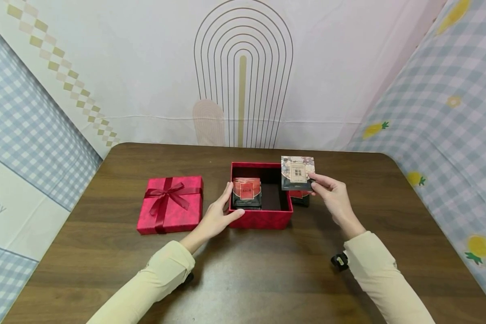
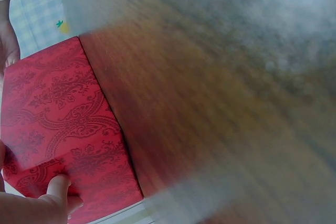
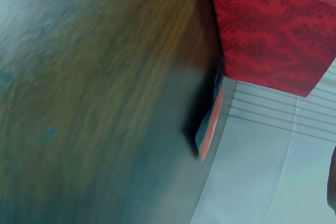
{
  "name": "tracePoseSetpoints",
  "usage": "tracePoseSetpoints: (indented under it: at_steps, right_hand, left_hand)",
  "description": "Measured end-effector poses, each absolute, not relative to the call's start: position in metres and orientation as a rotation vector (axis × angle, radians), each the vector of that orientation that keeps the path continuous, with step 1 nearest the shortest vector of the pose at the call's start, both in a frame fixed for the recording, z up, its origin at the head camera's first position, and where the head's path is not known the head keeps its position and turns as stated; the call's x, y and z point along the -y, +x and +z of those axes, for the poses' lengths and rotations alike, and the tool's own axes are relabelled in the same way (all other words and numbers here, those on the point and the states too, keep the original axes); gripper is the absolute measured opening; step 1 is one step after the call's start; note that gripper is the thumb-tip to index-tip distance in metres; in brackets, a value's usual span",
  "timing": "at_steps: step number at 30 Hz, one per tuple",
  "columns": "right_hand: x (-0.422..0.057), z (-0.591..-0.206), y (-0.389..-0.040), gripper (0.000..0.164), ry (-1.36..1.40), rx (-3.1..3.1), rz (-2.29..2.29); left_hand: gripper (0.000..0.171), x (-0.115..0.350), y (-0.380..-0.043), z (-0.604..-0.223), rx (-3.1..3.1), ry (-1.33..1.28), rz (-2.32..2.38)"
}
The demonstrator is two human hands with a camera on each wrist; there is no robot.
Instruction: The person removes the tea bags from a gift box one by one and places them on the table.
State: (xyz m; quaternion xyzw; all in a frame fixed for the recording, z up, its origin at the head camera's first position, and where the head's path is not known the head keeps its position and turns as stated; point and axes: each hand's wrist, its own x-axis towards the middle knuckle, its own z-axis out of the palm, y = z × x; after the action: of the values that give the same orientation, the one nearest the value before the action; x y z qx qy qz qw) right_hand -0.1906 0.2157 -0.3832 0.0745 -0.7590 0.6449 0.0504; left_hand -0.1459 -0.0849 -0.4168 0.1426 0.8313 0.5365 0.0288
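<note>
A red patterned gift box (image 1: 263,220) stands lidless on the table. My left hand (image 1: 216,218) rests against its front left corner, straight fingers along the left side and thumb at the front rim; the left wrist view shows the thumb (image 2: 58,187) against the red wall. Inside, at the left, sits a black and red square packet (image 1: 247,191). Between thumb and fingers my right hand (image 1: 332,198) pinches a pale floral square packet (image 1: 297,173) above the box's right rim. Below it, another black and red packet (image 1: 300,199) lies beside the box, partly hidden.
To the left lies the red box lid (image 1: 178,211) with a dark red ribbon bow. The brown wooden table (image 1: 263,279) ends at a patterned cloth backdrop (image 1: 154,90). Dark wrist gear (image 1: 340,261) shows under the right sleeve.
</note>
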Motion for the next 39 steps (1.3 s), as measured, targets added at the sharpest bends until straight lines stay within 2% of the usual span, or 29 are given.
tracePoseSetpoints:
  at_steps: [10,20,39]
  right_hand:
    - [-0.231,-0.386,-0.189,0.036,0.225,2.261,2.004]
    - [-0.250,-0.390,-0.187,0.026,0.213,2.187,2.063]
    - [-0.273,-0.402,-0.187,0.026,0.173,2.212,2.065]
  left_hand:
    - [0.078,0.085,-0.146,-0.417,-2.543,0.443,1.678]
    - [0.079,0.085,-0.146,-0.417,-2.545,0.446,1.672]
    - [0.079,0.086,-0.147,-0.418,-2.547,0.439,1.669]
